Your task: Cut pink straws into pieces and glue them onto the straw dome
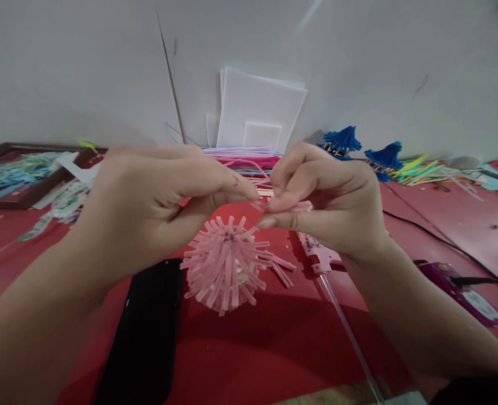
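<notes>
A short piece of pink pipe cleaner is pinched between the thumb and fingers of my right hand. My left hand reaches in from the left, its fingertips pressed together at the piece's other end. Just below both hands, a round tuft of pink pipe cleaner strips sits on the red table, its strips fanning out from a centre. A few loose pink strips lie at its right side. Neither hand touches the tuft.
A black phone lies left of the tuft. Right of it is a pink glue gun with a glue stick. A purple power strip and cable lie farther right. Behind are pipe cleaner bundles, white sheets, blue tufts and a brown tray.
</notes>
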Demonstrator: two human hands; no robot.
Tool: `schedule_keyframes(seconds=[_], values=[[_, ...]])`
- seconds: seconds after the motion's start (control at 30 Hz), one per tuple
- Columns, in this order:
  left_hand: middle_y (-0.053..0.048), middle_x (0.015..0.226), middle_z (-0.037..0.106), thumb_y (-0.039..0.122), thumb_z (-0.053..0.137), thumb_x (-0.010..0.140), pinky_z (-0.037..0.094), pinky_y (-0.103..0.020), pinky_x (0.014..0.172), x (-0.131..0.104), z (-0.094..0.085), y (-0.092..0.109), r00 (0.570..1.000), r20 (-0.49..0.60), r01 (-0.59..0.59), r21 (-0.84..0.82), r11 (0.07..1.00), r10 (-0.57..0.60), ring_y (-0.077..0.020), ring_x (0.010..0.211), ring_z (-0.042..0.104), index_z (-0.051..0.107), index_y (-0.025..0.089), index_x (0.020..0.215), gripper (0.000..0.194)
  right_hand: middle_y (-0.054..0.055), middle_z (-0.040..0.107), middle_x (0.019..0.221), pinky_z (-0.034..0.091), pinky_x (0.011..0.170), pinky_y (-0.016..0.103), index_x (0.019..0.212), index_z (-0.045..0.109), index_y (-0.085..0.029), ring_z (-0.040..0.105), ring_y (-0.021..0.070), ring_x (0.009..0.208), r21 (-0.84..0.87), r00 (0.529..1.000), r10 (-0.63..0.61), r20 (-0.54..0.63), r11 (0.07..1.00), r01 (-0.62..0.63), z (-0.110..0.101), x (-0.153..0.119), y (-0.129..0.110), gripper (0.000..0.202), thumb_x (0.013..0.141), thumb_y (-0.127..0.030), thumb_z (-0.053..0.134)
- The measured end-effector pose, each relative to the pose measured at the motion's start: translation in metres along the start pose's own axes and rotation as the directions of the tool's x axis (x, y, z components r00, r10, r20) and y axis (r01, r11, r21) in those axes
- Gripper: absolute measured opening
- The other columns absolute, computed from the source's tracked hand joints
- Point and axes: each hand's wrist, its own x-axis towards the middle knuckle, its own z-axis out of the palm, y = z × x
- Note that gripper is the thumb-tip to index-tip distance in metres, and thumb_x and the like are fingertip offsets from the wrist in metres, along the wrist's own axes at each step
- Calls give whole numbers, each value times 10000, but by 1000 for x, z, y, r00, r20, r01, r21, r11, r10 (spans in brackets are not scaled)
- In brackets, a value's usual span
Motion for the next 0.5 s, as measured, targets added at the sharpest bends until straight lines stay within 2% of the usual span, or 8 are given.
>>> schedule_keyframes(seconds=[0.1,0.3,0.4,0.5], values=[[68,773,740,196,568,902,457,-244,654,1,2,-5,999,2,-34,-17,999,34,-126,729,651,739,285,879,194,-45,584,713,509,662,271,631,637,-220,569,96,707,-26,999,-20,42,999,21,-3,1,-2,214,654,-155,839],[32,790,735,174,533,885,506,-333,732,5,1,-11,995,51,-82,-55,995,84,-186,795,661,725,309,848,237,-44,604,701,510,614,255,635,678,-228,575,86,666,21,994,-6,108,1000,4,-6,3,-1,166,660,-193,839],[21,783,733,171,537,877,510,-350,717,5,-1,-13,993,67,-89,-53,995,92,-204,821,661,724,319,837,241,-37,631,744,512,611,233,723,738,-239,590,80,680,86,983,-16,183,996,0,-11,3,2,107,681,-191,824],[15,789,729,152,527,878,499,-340,679,4,-2,-15,990,77,-118,-15,993,118,-207,830,658,725,319,852,260,-31,653,811,519,664,230,850,764,-255,606,79,742,93,966,-21,259,996,-3,-18,4,3,145,726,-184,792]])
